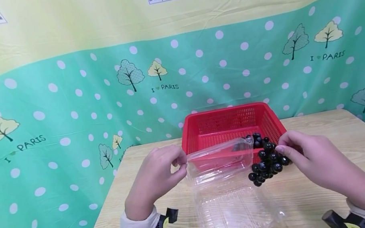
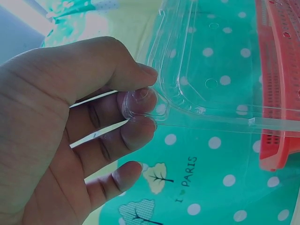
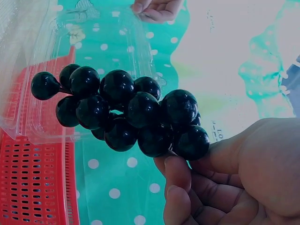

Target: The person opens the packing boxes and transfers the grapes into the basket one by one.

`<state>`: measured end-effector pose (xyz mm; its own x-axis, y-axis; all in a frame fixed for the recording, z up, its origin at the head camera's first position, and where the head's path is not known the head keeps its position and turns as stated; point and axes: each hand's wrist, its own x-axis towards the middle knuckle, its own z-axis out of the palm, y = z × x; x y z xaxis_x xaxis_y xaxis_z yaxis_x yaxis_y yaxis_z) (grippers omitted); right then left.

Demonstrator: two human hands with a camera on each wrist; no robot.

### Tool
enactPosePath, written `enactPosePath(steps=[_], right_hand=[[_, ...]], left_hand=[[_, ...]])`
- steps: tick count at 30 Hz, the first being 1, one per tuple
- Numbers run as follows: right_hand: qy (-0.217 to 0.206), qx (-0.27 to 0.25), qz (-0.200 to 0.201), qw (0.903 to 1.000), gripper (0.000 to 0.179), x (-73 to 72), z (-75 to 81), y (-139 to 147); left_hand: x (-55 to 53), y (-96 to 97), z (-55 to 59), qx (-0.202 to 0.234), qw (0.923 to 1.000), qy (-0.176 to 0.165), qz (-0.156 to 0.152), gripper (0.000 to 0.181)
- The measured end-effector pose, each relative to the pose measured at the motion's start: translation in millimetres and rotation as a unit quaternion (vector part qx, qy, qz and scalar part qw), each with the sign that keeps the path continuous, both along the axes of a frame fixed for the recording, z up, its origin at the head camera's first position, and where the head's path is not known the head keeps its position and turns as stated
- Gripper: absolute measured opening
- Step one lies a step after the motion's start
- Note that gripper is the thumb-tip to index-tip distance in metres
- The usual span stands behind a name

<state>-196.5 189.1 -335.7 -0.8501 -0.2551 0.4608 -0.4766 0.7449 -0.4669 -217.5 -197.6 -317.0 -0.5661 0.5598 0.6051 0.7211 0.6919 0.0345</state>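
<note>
With thumb and fingers my left hand (image 1: pixel 157 177) pinches the corner tab of a clear plastic clamshell box (image 1: pixel 237 218). Its lid (image 1: pixel 219 158) stands raised and tilted, while the ridged base lies toward the table's front. In the left wrist view the pinched tab (image 2: pixel 161 108) shows between thumb and fingertips. My right hand (image 1: pixel 317 159) pinches a bunch of black grapes (image 1: pixel 268 162) at its top end, and the bunch hangs beside the lid's right edge. The right wrist view shows the grapes (image 3: pixel 117 110) up close, with the clear lid behind them.
A red perforated basket (image 1: pixel 228 114) stands at the back of the wooden table (image 1: pixel 321 134), partly behind the lid. More dark grapes (image 1: pixel 256 137) show at its front right. A green and yellow printed cloth (image 1: pixel 195 62) hangs around the table.
</note>
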Motion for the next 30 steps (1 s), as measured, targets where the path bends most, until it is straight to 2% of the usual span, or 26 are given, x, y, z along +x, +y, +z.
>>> enactPosePath(steps=[6, 10, 19, 30], right_hand=[[0.015, -0.014, -0.01, 0.9997, 0.01, -3.2, 1.2, 5], [0.01, -0.02, -0.02, 0.9995, 0.014, -6.0, 5.0, 10], [0.037, -0.027, -0.029, 0.9985, 0.013, -10.0, 16.1, 10], [0.032, -0.021, -0.037, 0.9986, 0.013, -22.0, 26.7, 11]], left_hand=[[0.6, -1.1, -0.2, 0.0, 1.0, 0.004, -0.001, 0.017], [-0.1, 0.2, 1.4, -0.002, 1.0, 0.009, -0.003, 0.017], [-1.1, 1.5, 2.2, -0.004, 1.0, 0.005, -0.001, 0.018], [1.6, -1.0, 1.4, -0.001, 1.0, 0.0, 0.002, 0.017]])
